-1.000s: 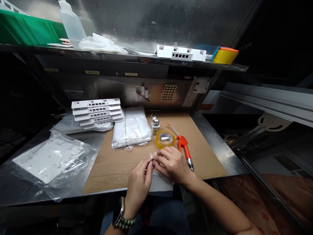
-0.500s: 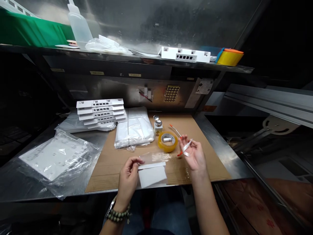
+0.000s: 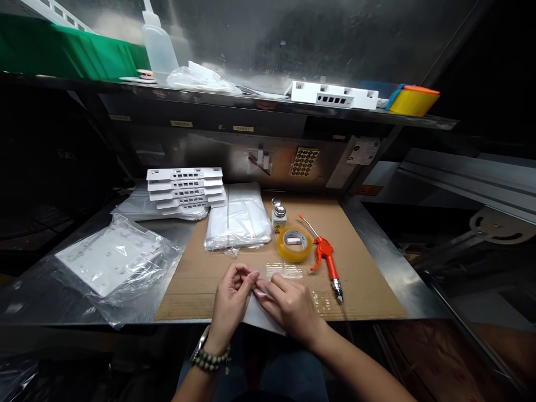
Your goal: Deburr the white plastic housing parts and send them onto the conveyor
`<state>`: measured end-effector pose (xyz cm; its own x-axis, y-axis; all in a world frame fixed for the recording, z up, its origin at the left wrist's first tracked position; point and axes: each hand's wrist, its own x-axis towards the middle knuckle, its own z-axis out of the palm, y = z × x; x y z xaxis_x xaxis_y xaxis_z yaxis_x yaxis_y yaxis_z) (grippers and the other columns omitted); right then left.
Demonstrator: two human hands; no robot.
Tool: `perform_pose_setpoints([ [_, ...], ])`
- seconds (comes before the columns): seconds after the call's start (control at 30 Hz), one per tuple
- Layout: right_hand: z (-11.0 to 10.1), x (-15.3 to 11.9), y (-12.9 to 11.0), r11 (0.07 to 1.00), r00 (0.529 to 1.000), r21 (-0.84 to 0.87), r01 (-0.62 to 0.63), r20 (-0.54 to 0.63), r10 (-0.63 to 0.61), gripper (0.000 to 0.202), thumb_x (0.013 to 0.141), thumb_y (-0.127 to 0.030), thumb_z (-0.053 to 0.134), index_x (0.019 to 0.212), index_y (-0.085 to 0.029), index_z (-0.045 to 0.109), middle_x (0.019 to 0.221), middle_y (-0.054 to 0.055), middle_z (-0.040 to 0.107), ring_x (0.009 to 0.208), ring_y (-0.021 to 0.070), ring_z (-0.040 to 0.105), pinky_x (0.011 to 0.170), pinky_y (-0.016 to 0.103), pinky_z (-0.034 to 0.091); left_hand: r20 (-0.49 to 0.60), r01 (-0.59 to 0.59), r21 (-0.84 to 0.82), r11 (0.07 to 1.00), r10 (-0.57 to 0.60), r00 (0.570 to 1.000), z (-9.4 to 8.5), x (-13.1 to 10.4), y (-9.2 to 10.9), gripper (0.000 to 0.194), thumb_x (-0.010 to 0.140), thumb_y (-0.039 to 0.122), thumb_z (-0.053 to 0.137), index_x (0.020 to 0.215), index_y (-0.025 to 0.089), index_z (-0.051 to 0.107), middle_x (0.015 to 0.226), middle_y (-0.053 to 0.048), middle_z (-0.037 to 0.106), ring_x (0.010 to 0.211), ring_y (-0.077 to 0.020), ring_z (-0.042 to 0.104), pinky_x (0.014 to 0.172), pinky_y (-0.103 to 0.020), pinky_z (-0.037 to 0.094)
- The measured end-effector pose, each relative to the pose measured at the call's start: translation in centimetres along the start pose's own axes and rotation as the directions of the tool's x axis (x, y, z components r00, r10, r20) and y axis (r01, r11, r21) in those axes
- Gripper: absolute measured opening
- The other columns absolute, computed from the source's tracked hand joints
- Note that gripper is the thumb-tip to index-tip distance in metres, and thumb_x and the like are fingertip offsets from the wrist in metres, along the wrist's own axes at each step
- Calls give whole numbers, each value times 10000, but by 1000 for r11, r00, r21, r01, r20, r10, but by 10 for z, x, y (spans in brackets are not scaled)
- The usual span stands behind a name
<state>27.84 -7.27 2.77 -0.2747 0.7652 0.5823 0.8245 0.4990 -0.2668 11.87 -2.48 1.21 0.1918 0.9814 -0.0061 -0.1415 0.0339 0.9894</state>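
My left hand (image 3: 235, 298) is closed, thumb and fingers pinching the upper edge of a small white sheet (image 3: 260, 317) near the front edge of the cardboard. My right hand (image 3: 288, 304) meets it from the other side, its fingertips closed on the same edge. Most of that edge is hidden by the fingers. Just beyond my hands lies a roll of yellowish clear tape (image 3: 281, 249) with a small white piece inside its ring. An orange air blow gun (image 3: 325, 251) rests right of the tape.
Cardboard (image 3: 188, 279) covers the bench middle. Behind are clear bags (image 3: 238, 218), a small metal-topped bottle (image 3: 278, 216) with its lid raised, and stacked white panels (image 3: 184, 187). A bagged white panel (image 3: 111, 257) lies left. The shelf above holds a squeeze bottle (image 3: 159, 53) and green bin (image 3: 67, 53).
My right hand, which held a thin white strip over the blow gun, has moved left to the sheet. The strip is out of sight. The view has shifted slightly.
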Motion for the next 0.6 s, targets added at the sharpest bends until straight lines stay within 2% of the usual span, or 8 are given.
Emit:
perform_pose_setpoints([
  [0.07,2,0,6,999,1000,-47,19,11,-18,191,1017,-258,576,1088,-192,740,792,43,694,642,167,648,586,278,451,60,37,-22,999,-36,998,-2,-4,3,334,865,477,781,942,201,608,818,-8,674,757,-160,667,703,-253,521],
  [0.17,-1,1,11,999,1000,-50,6,-3,-6,197,1026,-251,569,1129,-179,721,835,53,722,698,172,686,629,271,470,146,108,-34,994,-102,984,-5,-8,10,361,831,444,813,1022,195,635,984,-62,730,934,-207,713,841,-296,557],
  [0.3,-7,4,12,1000,999,-1,25,-44,-25,169,1028,-181,558,1085,-182,717,931,64,765,760,160,723,688,252,482,146,99,-19,995,-95,985,-6,-7,14,372,859,419,777,1104,205,597,1050,-76,756,1009,-199,703,891,-286,541],
  [0.4,-10,6,13,997,994,-13,78,-79,-79,213,1034,-178,542,1155,-190,717,1014,75,781,789,164,735,708,257,501,166,138,-63,988,-126,978,-3,-6,11,429,900,440,738,1191,220,511,1093,-97,779,1002,-210,718,901,-320,544],
  [0.47,-12,7,16,995,991,-48,87,-94,-91,217,1037,-195,548,1165,-195,723,1001,71,788,783,164,736,712,264,511,163,151,-81,985,-137,977,0,-6,6,464,919,452,722,1234,227,466,1137,-118,779,1014,-231,728,933,-362,545],
  [0.6,-12,9,22,988,990,-126,87,-95,-99,146,1010,-198,602,1042,-183,743,917,57,783,723,160,714,659,278,479,130,114,-58,992,-106,986,12,-6,-3,506,938,486,693,1281,236,417,1154,-137,779,1022,-261,742,933,-403,551],
])
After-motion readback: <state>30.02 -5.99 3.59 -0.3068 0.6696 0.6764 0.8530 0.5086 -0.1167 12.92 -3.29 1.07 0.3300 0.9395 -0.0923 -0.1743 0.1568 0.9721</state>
